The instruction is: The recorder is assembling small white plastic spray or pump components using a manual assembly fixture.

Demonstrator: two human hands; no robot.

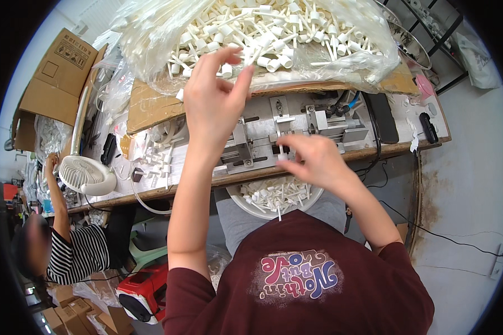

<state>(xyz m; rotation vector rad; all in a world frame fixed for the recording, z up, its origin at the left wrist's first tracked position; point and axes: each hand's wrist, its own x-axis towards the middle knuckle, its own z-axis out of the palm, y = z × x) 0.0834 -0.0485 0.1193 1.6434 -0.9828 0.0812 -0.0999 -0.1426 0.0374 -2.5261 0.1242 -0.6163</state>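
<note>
My left hand is raised in front of a large heap of white plastic pieces, each with a thin stem and a cup-shaped end. Its thumb and fingers are apart, with nothing visibly held. At the middle of a metal fixture on the bench, my right hand has thumb and index finger at the two ends of a small white plastic piece. The fingers partly cover this piece. Below the bench edge, a white bowl on my lap holds many similar pieces.
The heap lies in clear plastic on a cardboard sheet. Loose white pieces and a white fan are on the bench to the left. A dark phone-like slab lies right of the fixture. Another person works at far left.
</note>
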